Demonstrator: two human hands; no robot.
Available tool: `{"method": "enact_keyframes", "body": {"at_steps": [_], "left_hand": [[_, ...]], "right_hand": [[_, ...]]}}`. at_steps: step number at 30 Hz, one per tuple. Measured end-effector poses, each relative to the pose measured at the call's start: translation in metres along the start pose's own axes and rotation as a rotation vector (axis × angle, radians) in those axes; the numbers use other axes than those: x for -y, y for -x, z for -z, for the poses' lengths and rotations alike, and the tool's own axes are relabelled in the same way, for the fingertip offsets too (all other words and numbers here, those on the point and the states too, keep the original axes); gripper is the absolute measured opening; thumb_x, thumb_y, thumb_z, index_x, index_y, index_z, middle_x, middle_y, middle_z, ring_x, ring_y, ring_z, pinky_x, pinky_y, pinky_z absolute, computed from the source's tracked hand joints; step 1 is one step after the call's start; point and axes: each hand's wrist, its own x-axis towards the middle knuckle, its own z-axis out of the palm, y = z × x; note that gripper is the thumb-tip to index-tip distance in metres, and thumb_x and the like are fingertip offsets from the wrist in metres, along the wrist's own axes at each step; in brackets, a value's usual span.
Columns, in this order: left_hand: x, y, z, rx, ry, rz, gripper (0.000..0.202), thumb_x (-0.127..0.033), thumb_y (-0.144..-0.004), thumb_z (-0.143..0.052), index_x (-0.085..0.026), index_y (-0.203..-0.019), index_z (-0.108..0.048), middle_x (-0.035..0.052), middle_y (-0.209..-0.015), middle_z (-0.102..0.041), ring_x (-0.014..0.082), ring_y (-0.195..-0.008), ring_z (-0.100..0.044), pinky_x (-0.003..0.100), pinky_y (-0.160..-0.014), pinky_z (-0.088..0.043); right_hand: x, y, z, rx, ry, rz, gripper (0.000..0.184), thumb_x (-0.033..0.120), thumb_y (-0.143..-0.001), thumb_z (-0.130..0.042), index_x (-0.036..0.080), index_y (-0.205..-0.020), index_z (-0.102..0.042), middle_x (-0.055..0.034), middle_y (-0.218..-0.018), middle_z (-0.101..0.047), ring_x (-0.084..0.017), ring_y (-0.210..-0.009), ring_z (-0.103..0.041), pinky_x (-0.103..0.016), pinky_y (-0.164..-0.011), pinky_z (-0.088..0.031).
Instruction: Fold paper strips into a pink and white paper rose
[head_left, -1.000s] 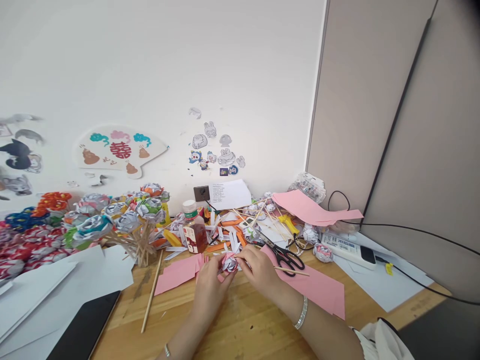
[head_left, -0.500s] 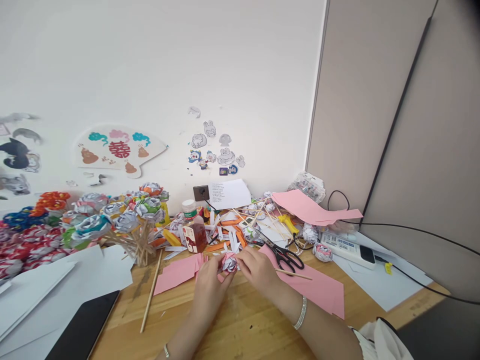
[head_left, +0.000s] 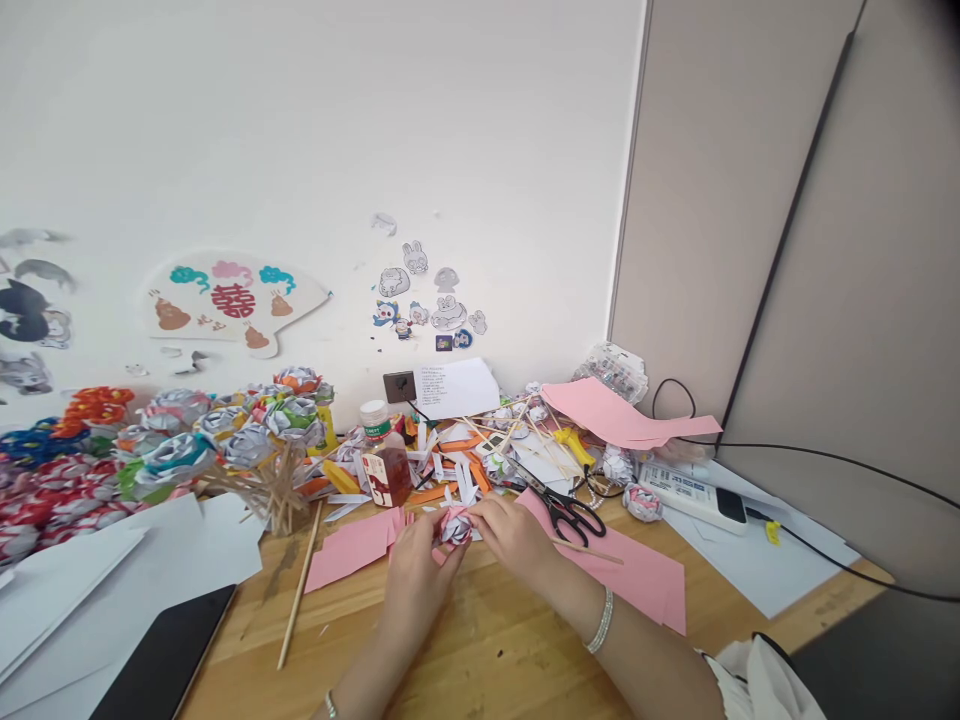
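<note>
A small pink-and-white paper flower (head_left: 455, 526) is held just above the wooden table, between both hands. My left hand (head_left: 418, 556) is closed around its left side and underside, thumb at the front. The fingertips of my right hand (head_left: 511, 540) are pinched together at the flower's right edge, on its pink paper. What lies inside the fingers is partly hidden. Pink paper pieces (head_left: 352, 548) lie left of the hands. Black-handled scissors (head_left: 574, 517) and a thin wooden stick (head_left: 589, 551) rest on a pink sheet (head_left: 637, 580) to the right.
Finished paper flowers on sticks (head_left: 247, 440) crowd the left. A jar (head_left: 386, 462) stands behind the hands among paper scraps (head_left: 457, 465). A wooden stick (head_left: 300, 590), a black tablet (head_left: 169, 650) and white sheets (head_left: 82, 600) lie left. A white power strip (head_left: 697, 495) with cables sits right.
The view has shifted very slightly. Both hands stay at the paper flower, with only a small movement of the fingers.
</note>
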Motion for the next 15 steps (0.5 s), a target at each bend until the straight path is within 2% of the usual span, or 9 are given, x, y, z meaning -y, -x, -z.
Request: {"method": "enact_keyframes", "body": {"at_steps": [9, 15], "left_hand": [[0.001, 0.0, -0.001, 0.007, 0.008, -0.01, 0.03, -0.035, -0.077, -0.059, -0.02, -0.103, -0.057, 0.0072, -0.087, -0.068, 0.0248, -0.082, -0.063, 0.04, -0.073, -0.051], [0.0, -0.001, 0.001, -0.013, -0.034, -0.044, 0.03, -0.035, -0.078, -0.058, -0.018, -0.104, -0.057, 0.0072, -0.085, -0.069, 0.0243, -0.079, -0.064, 0.039, -0.07, -0.051]], "right_hand": [[0.0, 0.0, 0.0, 0.042, 0.068, -0.009, 0.03, 0.024, -0.098, -0.029, 0.017, -0.092, -0.057, -0.0048, -0.08, -0.063, -0.015, -0.072, -0.06, -0.024, -0.061, -0.043], [0.008, -0.003, 0.007, -0.118, 0.153, -0.015, 0.028, 0.029, -0.097, -0.033, 0.017, -0.09, -0.057, -0.0051, -0.078, -0.063, -0.015, -0.068, -0.059, -0.024, -0.059, -0.04]]}}
